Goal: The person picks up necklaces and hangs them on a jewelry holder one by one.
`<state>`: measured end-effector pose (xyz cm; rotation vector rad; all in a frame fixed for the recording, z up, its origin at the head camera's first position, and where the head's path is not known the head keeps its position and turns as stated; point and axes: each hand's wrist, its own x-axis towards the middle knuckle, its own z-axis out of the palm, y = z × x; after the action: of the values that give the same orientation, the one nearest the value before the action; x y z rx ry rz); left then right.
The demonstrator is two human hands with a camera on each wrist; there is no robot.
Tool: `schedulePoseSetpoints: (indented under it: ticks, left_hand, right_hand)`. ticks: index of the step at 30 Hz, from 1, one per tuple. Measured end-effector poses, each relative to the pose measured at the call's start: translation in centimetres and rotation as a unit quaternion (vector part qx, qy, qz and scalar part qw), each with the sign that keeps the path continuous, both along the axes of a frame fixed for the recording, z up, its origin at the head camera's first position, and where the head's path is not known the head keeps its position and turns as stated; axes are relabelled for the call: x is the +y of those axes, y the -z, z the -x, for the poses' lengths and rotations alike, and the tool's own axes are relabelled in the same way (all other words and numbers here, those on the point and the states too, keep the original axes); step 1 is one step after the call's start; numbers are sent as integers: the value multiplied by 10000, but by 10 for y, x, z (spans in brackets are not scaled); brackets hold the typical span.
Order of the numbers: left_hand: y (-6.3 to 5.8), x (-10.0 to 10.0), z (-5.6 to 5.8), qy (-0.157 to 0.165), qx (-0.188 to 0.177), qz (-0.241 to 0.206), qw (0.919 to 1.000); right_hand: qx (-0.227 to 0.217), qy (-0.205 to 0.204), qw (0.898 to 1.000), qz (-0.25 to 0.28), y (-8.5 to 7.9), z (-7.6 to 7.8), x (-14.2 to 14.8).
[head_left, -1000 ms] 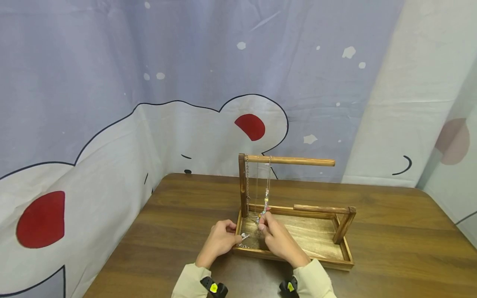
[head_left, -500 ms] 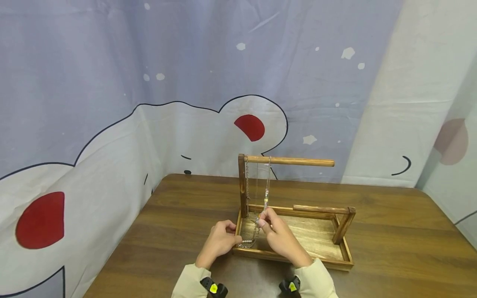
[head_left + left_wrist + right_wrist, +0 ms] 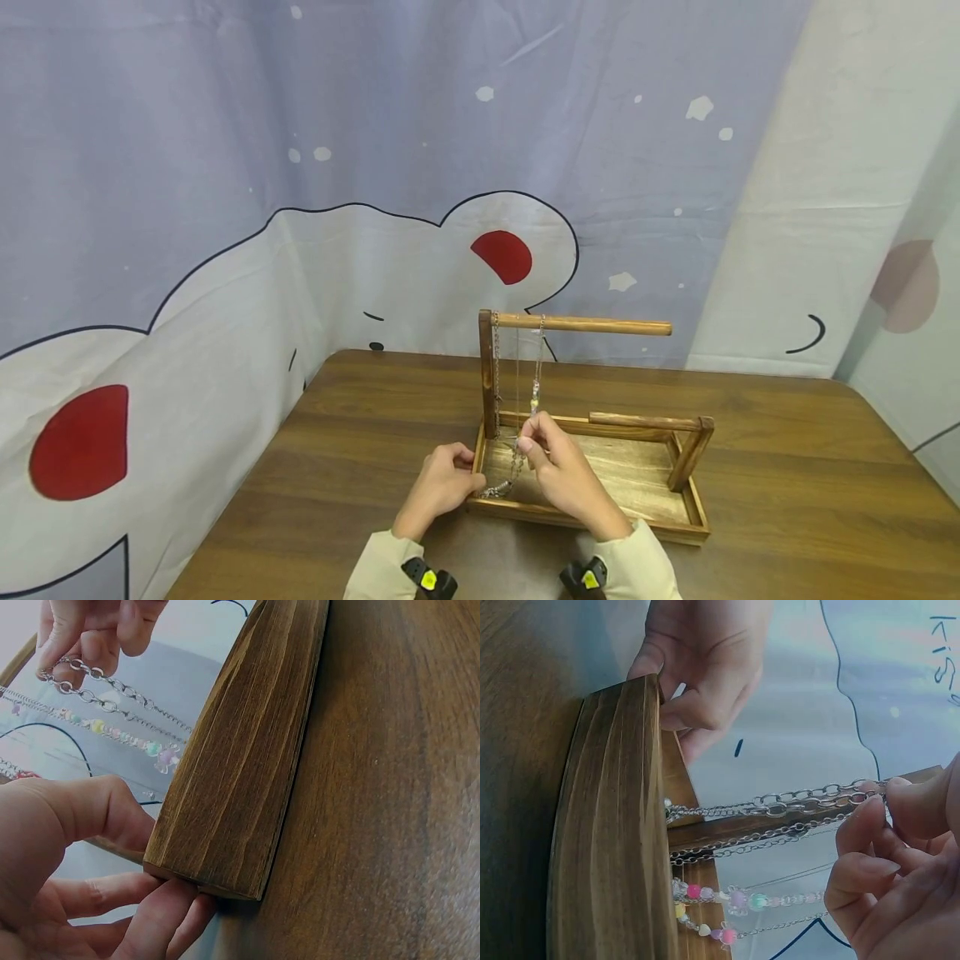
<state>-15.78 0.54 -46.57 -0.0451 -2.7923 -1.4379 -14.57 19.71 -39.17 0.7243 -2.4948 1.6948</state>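
In the head view, my left hand point(image 3: 442, 483) grips the left wall of a wooden jewelry stand's tray point(image 3: 645, 528). The left wrist view has its thumb on one side of that wall and the fingers on the other. My right hand point(image 3: 562, 471) is above the tray's left part, pinching a silver chain necklace point(image 3: 810, 799) between thumb and fingertips. From the pinch, the doubled chain runs down into the tray's front left corner. Close by hangs a necklace of pastel beads point(image 3: 761, 901), partly hidden behind the right hand in the head view.
The stand's upper bar point(image 3: 607, 325) carries several hanging chains near its left post point(image 3: 487, 375). A shorter, lower bar point(image 3: 645, 419) rests on the right post point(image 3: 688, 458). Behind the brown table point(image 3: 810, 467) hangs a printed curtain point(image 3: 420, 275).
My right hand has risen slightly, drawing the silver chain up from the tray's corner so that it now hangs between corner and fingers. The left hand keeps its place on the tray wall.
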Motion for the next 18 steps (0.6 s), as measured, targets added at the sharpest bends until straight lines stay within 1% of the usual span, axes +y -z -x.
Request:
schedulePoseSetpoints:
  ticks: [5, 7, 9, 15, 18]
  left_hand:
    - [-1, 0, 0, -3, 54, 21, 10000]
    - [-1, 0, 0, -3, 60, 13, 10000]
    - [-1, 0, 0, 3, 55, 14, 10000]
    - [-1, 0, -1, 21, 5, 14, 10000]
    - [-1, 0, -2, 31, 11, -17, 10000]
  right_hand:
    - [38, 7, 10000, 14, -4, -1, 1]
    - [52, -33, 10000, 51, -3, 0, 2]
    - [43, -83, 9999, 121, 0, 2, 4]
    - [70, -112, 9995, 284, 18, 14, 8]
    - [180, -119, 9991, 379, 20, 17, 10]
